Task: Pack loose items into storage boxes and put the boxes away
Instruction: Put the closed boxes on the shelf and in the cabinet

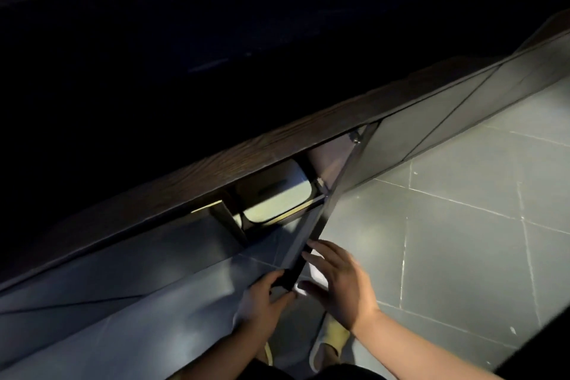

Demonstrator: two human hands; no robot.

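Dim view down along a low cabinet with a dark wood-grain tabletop (277, 145) crossing the frame from lower left to upper right. One grey cabinet door (345, 182) stands swung open, its dark edge running down to the lower centre of the frame. The left hand (262, 302) grips that edge near its lower end, fingers curled round it. The right hand (339, 281) lies against the door's right face, fingers straight and slightly spread. Inside the open compartment, at centre frame beneath the tabletop, sits a pale storage box (277, 194) with rounded corners, partly lit. Grey floor tiles (462, 225) fill the right side. Yellow slippers (330, 339) show at the bottom centre.
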